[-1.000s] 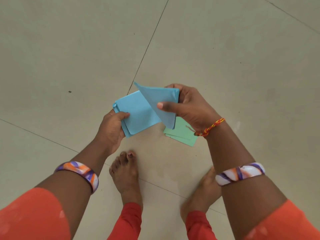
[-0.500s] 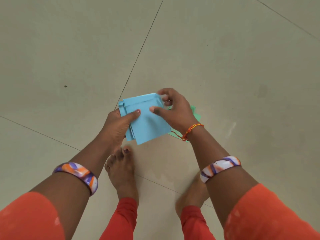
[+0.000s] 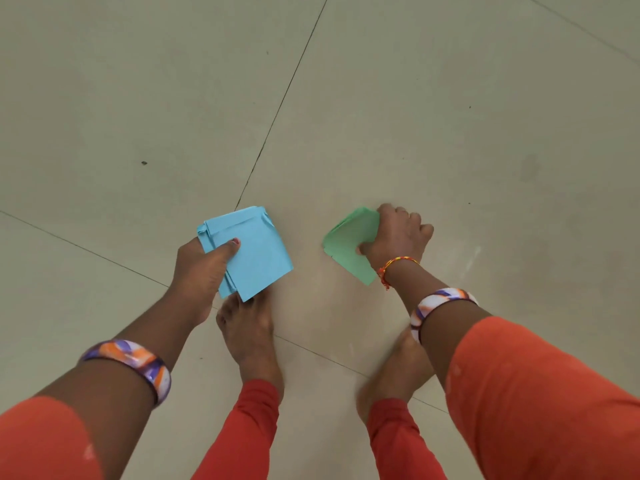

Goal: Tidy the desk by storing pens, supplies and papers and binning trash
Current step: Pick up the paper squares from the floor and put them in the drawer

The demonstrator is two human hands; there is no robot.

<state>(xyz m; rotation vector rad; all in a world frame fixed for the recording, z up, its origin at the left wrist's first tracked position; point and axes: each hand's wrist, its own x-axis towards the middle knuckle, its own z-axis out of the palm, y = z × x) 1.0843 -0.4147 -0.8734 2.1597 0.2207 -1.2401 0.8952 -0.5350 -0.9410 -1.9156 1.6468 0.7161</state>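
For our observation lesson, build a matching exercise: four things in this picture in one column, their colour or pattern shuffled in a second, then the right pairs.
1. folded paper stack in the left hand
2. folded paper stack in the right hand
3. thin thread bracelet on the right wrist
4. wide bangle on the left forearm

A. green
B. purple, orange and white swirls
C. blue
D. red and yellow

Pairs: 1-C, 2-A, 3-D, 4-B
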